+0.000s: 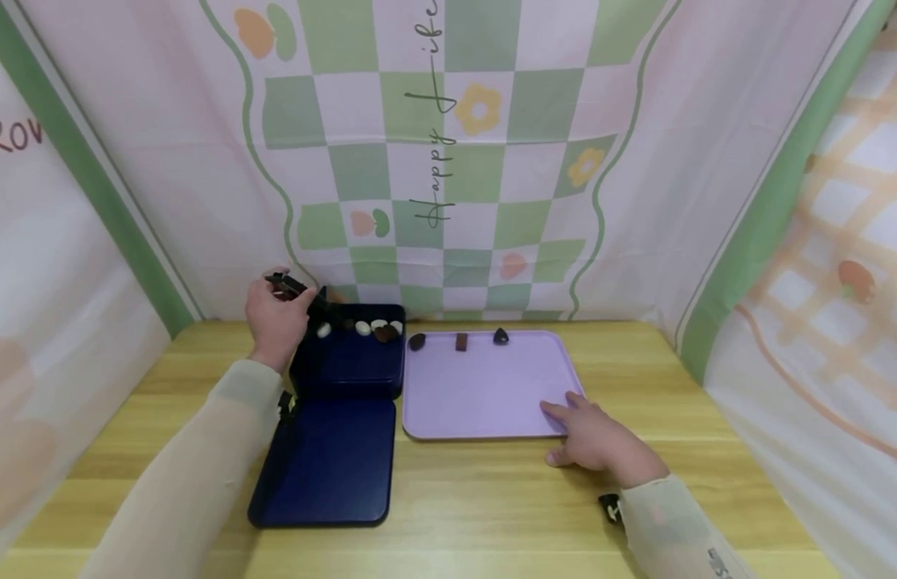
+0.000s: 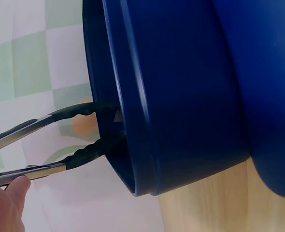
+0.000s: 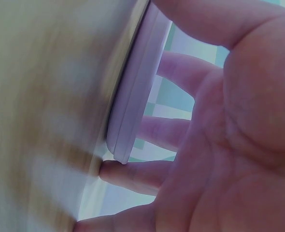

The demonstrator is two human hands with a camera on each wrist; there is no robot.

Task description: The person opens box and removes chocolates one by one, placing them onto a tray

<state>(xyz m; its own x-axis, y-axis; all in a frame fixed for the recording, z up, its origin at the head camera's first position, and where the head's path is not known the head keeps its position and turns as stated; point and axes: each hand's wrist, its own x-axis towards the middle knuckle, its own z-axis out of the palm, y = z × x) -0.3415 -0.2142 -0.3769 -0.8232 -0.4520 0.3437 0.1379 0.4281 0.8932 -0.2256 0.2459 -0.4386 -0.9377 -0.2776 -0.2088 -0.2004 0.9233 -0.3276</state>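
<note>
My left hand (image 1: 276,323) grips a pair of tongs (image 2: 84,155) with metal handles and dark tips. Those tips reach over the rim into a dark blue box (image 1: 347,371), with a small brownish piece (image 2: 118,115) between them. Whether they pinch it I cannot tell. White pieces (image 1: 363,328) and brown pieces (image 1: 386,333), looking like chocolates, lie along the box's far side. My right hand (image 1: 596,438) rests with spread fingers at the near right corner of a purple tray (image 1: 485,394). Some of its fingers overlap the tray, while others touch the table (image 3: 46,121).
Along the tray's far edge sit a dark oval piece (image 1: 417,342), a brown rectangular piece (image 1: 461,342) and a dark pointed piece (image 1: 501,337). The box's blue lid (image 1: 325,466) lies flat in front of it. A checked curtain (image 1: 448,161) hangs behind the table.
</note>
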